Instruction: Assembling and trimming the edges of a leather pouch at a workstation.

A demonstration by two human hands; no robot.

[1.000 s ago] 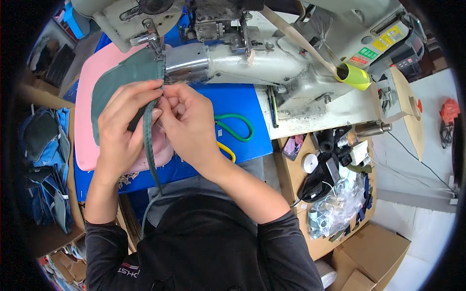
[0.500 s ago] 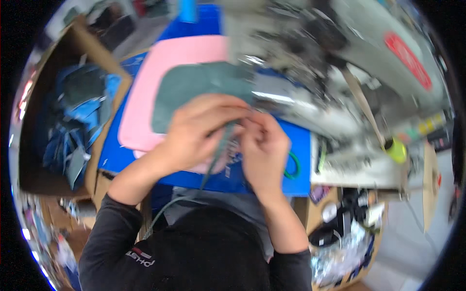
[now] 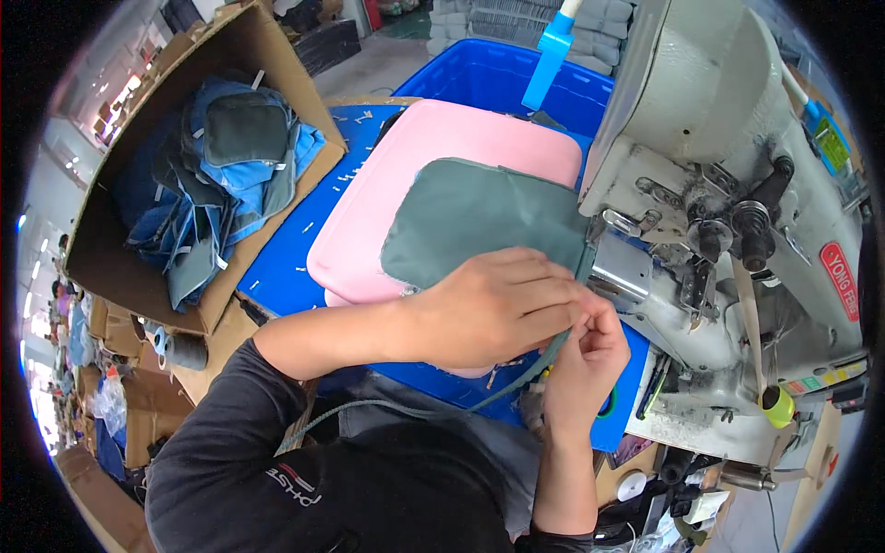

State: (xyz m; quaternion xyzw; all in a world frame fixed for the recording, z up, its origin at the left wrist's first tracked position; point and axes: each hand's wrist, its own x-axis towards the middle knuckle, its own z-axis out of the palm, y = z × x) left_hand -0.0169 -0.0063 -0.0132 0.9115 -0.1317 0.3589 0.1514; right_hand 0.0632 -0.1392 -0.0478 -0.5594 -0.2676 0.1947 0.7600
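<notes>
A grey-green fabric panel (image 3: 479,221) with rounded corners lies on a pink board (image 3: 359,221), its right edge at the metal plate of a sewing machine (image 3: 622,267). A narrow grey-green piping strip (image 3: 516,382) runs from that edge down between my hands, then left across my lap. My left hand (image 3: 502,309) reaches over the panel's near edge, its fingers closed on the strip. Fingertip to fingertip with it, my right hand (image 3: 590,355) pinches the same strip just below. The fingers partly hide the strip where they meet.
At left stands a cardboard box (image 3: 323,120) of blue and grey sewn pieces. A blue crate (image 3: 452,69) is behind the board. Thread spools (image 3: 184,350) stand at the left table edge. Right of my hand lies a green ring (image 3: 608,402); a yellow-green cup (image 3: 779,406) hangs by the machine.
The view has swung and sharpened, so the panel and machine sit differently in it. Both hands have come closer to the machine's plate, still together on the strip.
</notes>
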